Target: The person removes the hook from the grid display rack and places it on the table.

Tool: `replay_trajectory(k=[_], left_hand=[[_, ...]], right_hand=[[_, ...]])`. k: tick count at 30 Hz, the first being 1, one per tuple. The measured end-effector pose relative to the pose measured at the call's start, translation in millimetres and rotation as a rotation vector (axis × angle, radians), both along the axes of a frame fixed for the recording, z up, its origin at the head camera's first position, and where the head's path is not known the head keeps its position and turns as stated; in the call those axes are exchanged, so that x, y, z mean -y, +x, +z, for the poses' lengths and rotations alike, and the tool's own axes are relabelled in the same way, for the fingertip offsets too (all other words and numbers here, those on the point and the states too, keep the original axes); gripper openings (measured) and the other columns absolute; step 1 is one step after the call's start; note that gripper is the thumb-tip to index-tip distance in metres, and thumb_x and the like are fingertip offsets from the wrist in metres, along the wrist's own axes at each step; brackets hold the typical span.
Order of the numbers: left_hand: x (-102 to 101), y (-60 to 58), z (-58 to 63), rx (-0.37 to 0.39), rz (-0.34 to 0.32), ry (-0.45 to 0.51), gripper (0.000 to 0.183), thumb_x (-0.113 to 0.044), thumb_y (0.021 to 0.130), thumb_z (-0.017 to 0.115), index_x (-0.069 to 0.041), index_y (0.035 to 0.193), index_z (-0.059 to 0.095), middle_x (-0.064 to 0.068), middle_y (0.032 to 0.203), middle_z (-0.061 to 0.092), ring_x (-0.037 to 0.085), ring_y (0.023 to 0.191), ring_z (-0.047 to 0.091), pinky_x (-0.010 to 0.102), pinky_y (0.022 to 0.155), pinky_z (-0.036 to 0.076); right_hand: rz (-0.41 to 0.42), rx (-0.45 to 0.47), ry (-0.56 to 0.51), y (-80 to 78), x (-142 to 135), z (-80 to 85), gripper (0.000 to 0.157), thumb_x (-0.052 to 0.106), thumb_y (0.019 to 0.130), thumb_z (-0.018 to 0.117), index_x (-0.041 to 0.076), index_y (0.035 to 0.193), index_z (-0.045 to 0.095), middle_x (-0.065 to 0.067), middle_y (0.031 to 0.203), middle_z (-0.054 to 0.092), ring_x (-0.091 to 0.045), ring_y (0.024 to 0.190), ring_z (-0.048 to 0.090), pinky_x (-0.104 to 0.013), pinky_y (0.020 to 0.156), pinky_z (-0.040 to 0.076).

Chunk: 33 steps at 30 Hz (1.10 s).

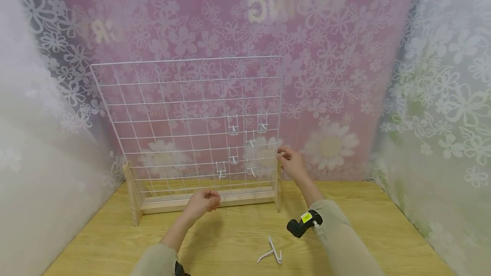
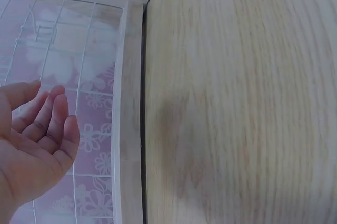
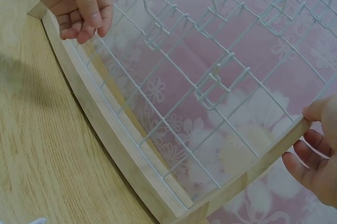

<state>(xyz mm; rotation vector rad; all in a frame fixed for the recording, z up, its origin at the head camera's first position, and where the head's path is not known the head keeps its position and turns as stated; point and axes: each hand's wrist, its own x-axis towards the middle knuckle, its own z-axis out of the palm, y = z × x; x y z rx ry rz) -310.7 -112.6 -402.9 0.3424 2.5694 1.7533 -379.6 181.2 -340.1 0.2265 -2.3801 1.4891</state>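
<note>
A white wire grid panel [image 1: 188,60] stands upright in a wooden stand [image 1: 247,199]. My right hand [image 1: 294,165] holds the top of the stand's right side post, its thumb [image 3: 314,110] against the wood in the right wrist view. Before the lower rail hovers my left hand [image 1: 202,204], fingers loosely bent and nothing in them. Several white wire hooks [image 3: 213,88] hang on the grid's lower right part. One loose white hook [image 1: 272,250] lies on the table in front, between the forearms.
The wood-grain table [image 1: 368,225] carries the stand. Behind it hangs a pink floral curtain [image 1: 330,88], with pale patterned curtains at both sides. A black wrist camera [image 1: 297,227] is strapped to the right forearm.
</note>
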Motion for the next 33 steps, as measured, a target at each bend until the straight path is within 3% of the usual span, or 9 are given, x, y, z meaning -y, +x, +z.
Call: replay_trajectory(k=[5, 9, 14, 18, 26, 33], left_hand=[[-4.1, -6.9, 6.8, -0.008, 0.078, 0.059, 0.021, -0.014, 0.093, 0.055, 0.005, 0.103, 0.057, 0.012, 0.087, 0.062, 0.028, 0.08, 0.059, 0.033, 0.069, 0.049], [-8.0, -12.0, 14.5, -0.056, 0.162, 0.085, 0.021, -0.015, 0.094, 0.054, 0.003, 0.102, 0.058, 0.013, 0.089, 0.063, 0.024, 0.079, 0.059, 0.031, 0.069, 0.049], [-12.6, -17.3, 23.1, -0.111, 0.239, 0.139, 0.022, -0.014, 0.094, 0.052, 0.005, 0.102, 0.058, 0.014, 0.089, 0.063, 0.028, 0.081, 0.059, 0.039, 0.075, 0.05], [-15.1, -20.5, 25.1, -0.103, 0.255, 0.172, 0.025, -0.015, 0.094, 0.053, 0.005, 0.108, 0.058, 0.016, 0.095, 0.064, 0.029, 0.086, 0.06, 0.044, 0.08, 0.049], [-21.0, -28.2, 26.1, -0.09, 0.282, 0.204, 0.027, -0.015, 0.093, 0.055, 0.007, 0.107, 0.059, 0.017, 0.093, 0.063, 0.023, 0.081, 0.06, 0.037, 0.075, 0.051], [-25.6, -32.5, 29.6, -0.077, 0.284, 0.214, 0.024, -0.013, 0.093, 0.054, 0.007, 0.106, 0.06, 0.023, 0.096, 0.061, 0.022, 0.077, 0.059, 0.036, 0.073, 0.051]], right_hand=[[0.006, -0.008, -0.008, -1.0, -0.2, -0.1, 0.017, 0.006, 0.092, 0.055, 0.002, 0.108, 0.06, -0.015, 0.085, 0.056, -0.023, 0.077, 0.054, -0.038, 0.066, 0.052], [0.016, -0.002, -0.011, -1.4, -0.6, -0.1, 0.018, 0.006, 0.092, 0.054, 0.002, 0.109, 0.06, -0.015, 0.086, 0.055, -0.023, 0.078, 0.053, -0.032, 0.064, 0.051], [0.021, 0.011, -0.03, -1.9, -1.2, -1.3, 0.019, 0.006, 0.092, 0.054, 0.002, 0.11, 0.059, -0.014, 0.086, 0.054, -0.023, 0.078, 0.053, -0.027, 0.061, 0.049], [0.02, 0.013, -0.026, -2.2, -1.8, -2.3, 0.019, 0.006, 0.092, 0.054, 0.002, 0.11, 0.06, -0.014, 0.086, 0.054, -0.022, 0.077, 0.052, -0.028, 0.061, 0.049], [0.019, 0.011, -0.014, -0.6, -2.3, -0.4, 0.02, 0.007, 0.093, 0.054, 0.002, 0.111, 0.059, -0.015, 0.085, 0.054, -0.028, 0.079, 0.054, -0.039, 0.066, 0.051], [0.017, -0.002, -0.015, -0.2, -1.5, -1.2, 0.02, 0.006, 0.092, 0.054, 0.0, 0.111, 0.059, -0.014, 0.083, 0.054, -0.025, 0.075, 0.053, -0.029, 0.06, 0.048]])
